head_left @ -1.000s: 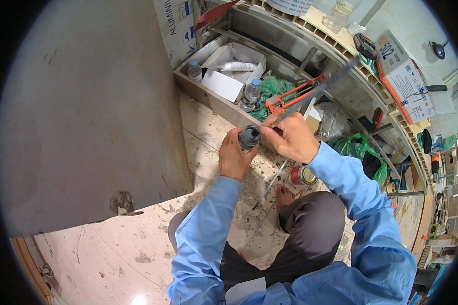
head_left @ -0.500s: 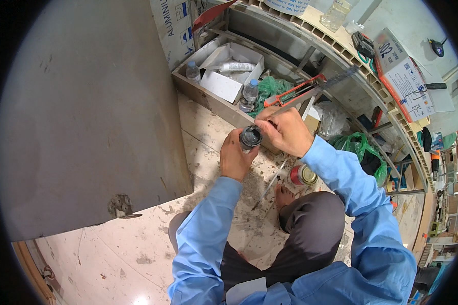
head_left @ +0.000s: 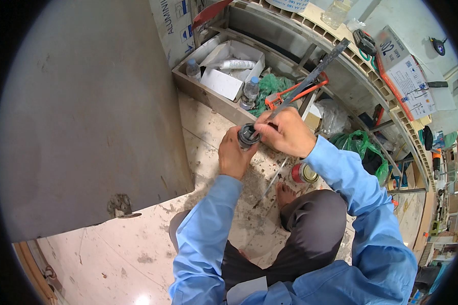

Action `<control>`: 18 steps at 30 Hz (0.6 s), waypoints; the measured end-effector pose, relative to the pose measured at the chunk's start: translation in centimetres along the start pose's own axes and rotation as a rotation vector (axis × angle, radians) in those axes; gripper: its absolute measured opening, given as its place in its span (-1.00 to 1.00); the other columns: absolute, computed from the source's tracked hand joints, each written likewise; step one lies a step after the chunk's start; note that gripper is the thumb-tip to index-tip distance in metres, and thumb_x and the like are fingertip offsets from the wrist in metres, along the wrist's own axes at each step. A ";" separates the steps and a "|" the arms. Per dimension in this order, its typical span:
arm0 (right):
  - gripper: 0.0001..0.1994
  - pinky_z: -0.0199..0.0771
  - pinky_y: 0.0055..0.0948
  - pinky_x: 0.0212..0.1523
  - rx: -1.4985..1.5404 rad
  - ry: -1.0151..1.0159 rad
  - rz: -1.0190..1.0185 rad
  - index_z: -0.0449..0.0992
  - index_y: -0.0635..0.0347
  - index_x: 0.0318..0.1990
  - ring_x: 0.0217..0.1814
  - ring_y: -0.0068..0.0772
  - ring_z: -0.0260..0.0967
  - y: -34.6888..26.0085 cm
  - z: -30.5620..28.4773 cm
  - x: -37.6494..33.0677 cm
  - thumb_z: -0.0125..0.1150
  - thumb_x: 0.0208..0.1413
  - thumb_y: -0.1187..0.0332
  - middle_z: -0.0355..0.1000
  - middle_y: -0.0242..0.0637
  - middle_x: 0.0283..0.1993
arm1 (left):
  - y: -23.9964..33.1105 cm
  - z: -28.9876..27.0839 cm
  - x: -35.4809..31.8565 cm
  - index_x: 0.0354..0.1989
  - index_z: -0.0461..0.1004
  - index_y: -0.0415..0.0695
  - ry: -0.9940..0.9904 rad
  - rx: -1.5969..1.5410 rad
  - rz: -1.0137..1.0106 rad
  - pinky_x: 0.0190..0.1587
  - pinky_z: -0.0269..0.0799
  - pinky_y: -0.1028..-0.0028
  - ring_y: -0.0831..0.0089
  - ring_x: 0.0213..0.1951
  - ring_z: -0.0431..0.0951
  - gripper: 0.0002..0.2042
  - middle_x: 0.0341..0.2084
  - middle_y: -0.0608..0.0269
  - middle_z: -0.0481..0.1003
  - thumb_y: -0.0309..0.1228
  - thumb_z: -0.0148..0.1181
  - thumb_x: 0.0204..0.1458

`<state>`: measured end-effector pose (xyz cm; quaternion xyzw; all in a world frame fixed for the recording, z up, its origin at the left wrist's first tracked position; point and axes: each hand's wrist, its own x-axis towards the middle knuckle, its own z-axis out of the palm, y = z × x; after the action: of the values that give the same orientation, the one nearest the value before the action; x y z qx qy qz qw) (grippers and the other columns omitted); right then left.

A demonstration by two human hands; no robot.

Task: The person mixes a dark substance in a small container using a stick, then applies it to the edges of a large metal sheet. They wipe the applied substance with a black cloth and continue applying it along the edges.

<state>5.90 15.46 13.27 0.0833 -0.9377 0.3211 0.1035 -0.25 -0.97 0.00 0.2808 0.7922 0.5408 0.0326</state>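
Observation:
My left hand point(head_left: 232, 158) is wrapped round a small clear jar point(head_left: 246, 131) with dark grey stuff inside and round its rim. A long, flat grey metal strip point(head_left: 315, 76) is pinched in my right hand point(head_left: 291, 133), just right of the jar. The strip's lower end reaches into the jar's mouth, while its upper end slants up and away to the right. Both hands are over the floor, in front of a shallow wooden box point(head_left: 211, 96).
The box holds an open white carton point(head_left: 221, 82), plastic bottles point(head_left: 250, 91) and an orange-framed saw point(head_left: 318, 84). A large grey panel point(head_left: 91, 112) stands at left. A red tin point(head_left: 303, 173) sits by my foot. Green bags point(head_left: 364, 150) lie under the curved bench point(head_left: 351, 61).
The strip's lower end has gone into the jar, and its blurred upper part has swung more upright and is now sharp. My left hand keeps hold of the jar.

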 end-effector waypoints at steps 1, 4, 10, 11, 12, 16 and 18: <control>-0.86 0.52 -0.16 -0.32 -0.043 0.050 0.061 0.63 0.39 -0.29 -0.38 0.05 0.56 0.0 0.0 0.0 0.25 0.24 0.46 0.57 0.00 -0.39 | 0.0 0.0 0.0 0.03 0.48 -0.19 0.007 0.018 0.006 0.01 0.58 0.24 0.10 -0.07 0.68 -0.45 -0.14 0.02 0.64 -0.42 0.61 -0.15; -0.87 0.53 -0.04 -0.20 -0.092 0.200 0.129 0.63 0.35 -0.26 -0.26 0.23 0.54 -0.1 0.2 0.1 0.27 0.20 0.43 0.55 0.10 -0.37 | 0.0 0.1 0.0 0.02 0.48 -0.19 0.023 0.046 0.025 0.00 0.58 0.23 0.10 -0.08 0.68 -0.47 -0.14 0.03 0.64 -0.40 0.60 -0.14; -0.84 0.54 -0.19 -0.31 0.036 0.070 0.049 0.62 0.42 -0.31 -0.37 0.01 0.57 -0.3 0.6 0.1 0.25 0.25 0.46 0.58 -0.02 -0.39 | 0.3 -0.2 0.1 0.02 0.48 -0.19 -0.012 0.027 -0.006 0.01 0.58 0.24 0.11 -0.08 0.69 -0.47 -0.13 0.04 0.65 -0.38 0.60 -0.13; -0.81 0.54 -0.25 -0.36 0.025 -0.003 0.033 0.62 0.46 -0.34 -0.40 -0.09 0.60 -0.3 0.5 0.1 0.24 0.27 0.47 0.59 -0.08 -0.39 | 0.2 -0.3 0.1 0.02 0.48 -0.19 -0.019 0.012 -0.027 0.01 0.58 0.24 0.12 -0.08 0.69 -0.47 -0.13 0.04 0.65 -0.38 0.60 -0.13; -0.85 0.52 -0.23 -0.37 -0.015 -0.005 0.151 0.63 0.44 -0.30 -0.42 -0.08 0.58 -0.2 0.4 0.1 0.26 0.25 0.48 0.57 -0.06 -0.41 | 0.1 -0.4 0.1 0.03 0.48 -0.18 -0.013 -0.015 -0.036 0.01 0.58 0.25 0.12 -0.07 0.69 -0.46 -0.13 0.04 0.65 -0.38 0.60 -0.14; -0.86 0.51 -0.06 -0.28 -0.097 0.232 0.053 0.61 0.40 -0.27 -0.33 0.24 0.53 -0.2 0.1 0.2 0.25 0.22 0.46 0.56 0.10 -0.37 | 0.1 0.0 0.2 0.03 0.49 -0.19 0.020 0.049 0.015 0.01 0.58 0.25 0.12 -0.08 0.69 -0.46 -0.14 0.03 0.65 -0.38 0.60 -0.14; -0.86 0.52 -0.07 -0.28 0.030 0.166 0.048 0.62 0.40 -0.27 -0.34 0.22 0.54 -0.3 0.2 0.3 0.24 0.22 0.46 0.57 0.09 -0.37 | 0.1 0.1 0.2 0.03 0.49 -0.19 0.009 0.049 0.038 0.01 0.58 0.25 0.12 -0.09 0.69 -0.46 -0.15 0.03 0.66 -0.38 0.60 -0.15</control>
<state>5.65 15.05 13.39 0.0356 -0.9227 0.3432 0.1720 -0.37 -0.77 0.08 0.2942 0.7998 0.5231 0.0117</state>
